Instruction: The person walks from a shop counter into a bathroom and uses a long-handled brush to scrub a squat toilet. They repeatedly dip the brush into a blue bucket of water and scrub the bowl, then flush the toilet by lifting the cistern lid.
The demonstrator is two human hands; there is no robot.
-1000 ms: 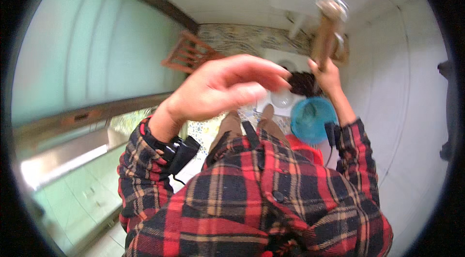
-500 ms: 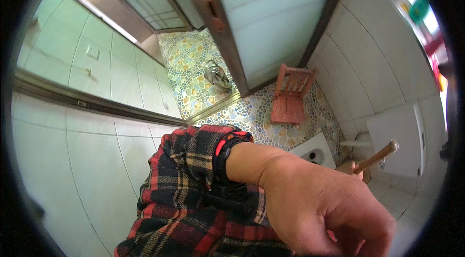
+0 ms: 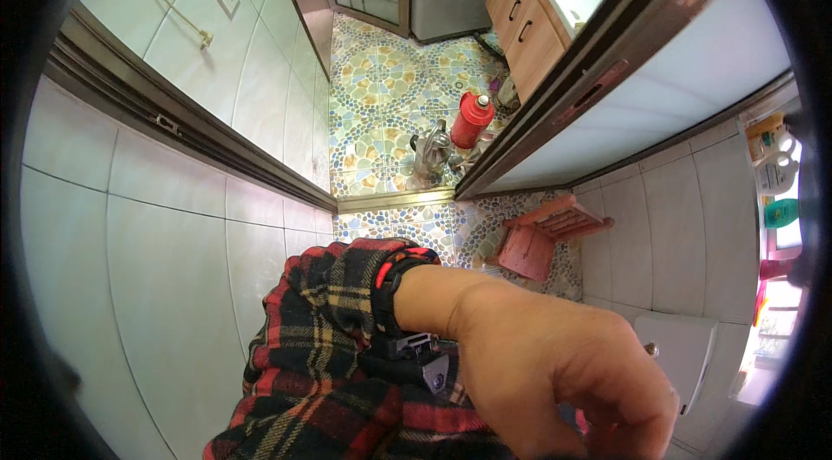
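From the lower edge my left arm reaches across to the right in a red, black and cream plaid sleeve (image 3: 347, 304), with a black and red band (image 3: 392, 278) at the wrist. My left hand (image 3: 563, 356) is closed, back upward and fingers curled under. What it holds is hidden; a bit of pink-red shows beneath the fingers. Just past the knuckles pokes the rounded end of a stick (image 3: 651, 348); whether it lies in this hand I cannot tell. A black device with a lens (image 3: 425, 369) sits below the wrist. My right hand is not in view.
A small pink-red wooden chair (image 3: 529, 252) stands ahead on the pebble-patterned floor. Beyond the door sill (image 3: 390, 201) are a red thermos (image 3: 471, 122) and a shiny pot-like vessel (image 3: 431, 157). A frosted door (image 3: 624, 113) slants at right, near a white cistern-like box (image 3: 685, 347).
My view has swung toward the doorway, bringing the thermos and wooden cabinet into sight. The squat toilet has dropped out of view. Less of the stick shows past my left hand.
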